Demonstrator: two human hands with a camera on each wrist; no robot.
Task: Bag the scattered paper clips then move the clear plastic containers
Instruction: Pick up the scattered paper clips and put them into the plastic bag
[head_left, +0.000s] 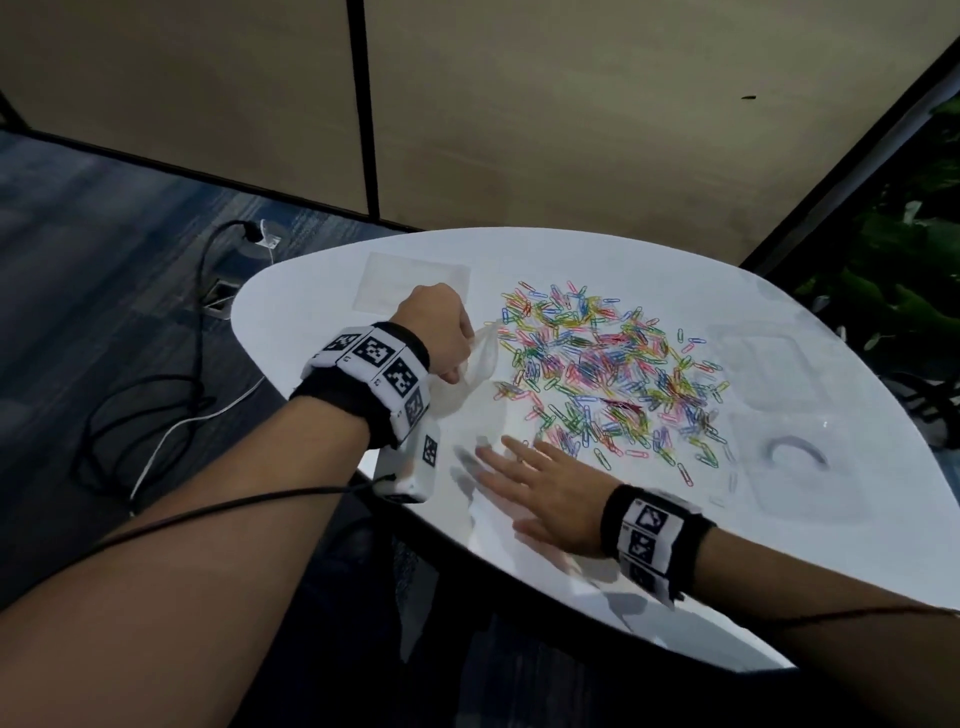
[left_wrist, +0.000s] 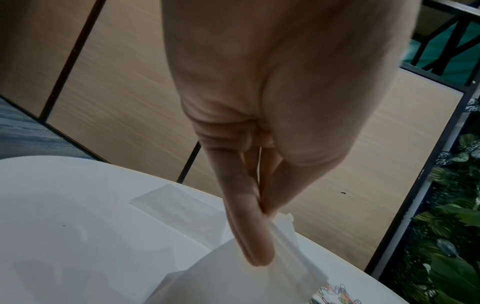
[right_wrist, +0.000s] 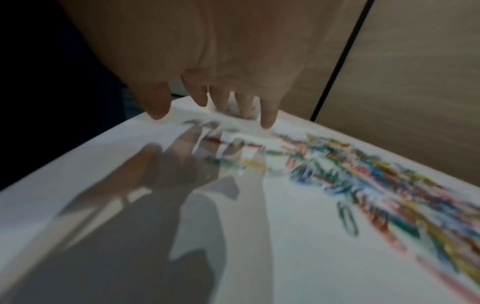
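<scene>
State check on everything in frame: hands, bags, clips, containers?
left hand: pinching the clear plastic bag, lifted at one edge
right hand: open, fingers spread low over the white table
paper clips: loose, scattered, none visibly bagged
second plastic bag: flat, untouched
clear plastic containers: resting at the table's right side

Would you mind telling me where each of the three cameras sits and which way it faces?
Head: worn on the head, looking down at the white table and paper clips; both forearms, left hand and right hand show.
Left wrist: looks along the left hand at fingers pinching the clear plastic bag.
Right wrist: looks along the right hand's spread fingers above the table; blurred.
Shared: all three show the paper clips and the table.
</scene>
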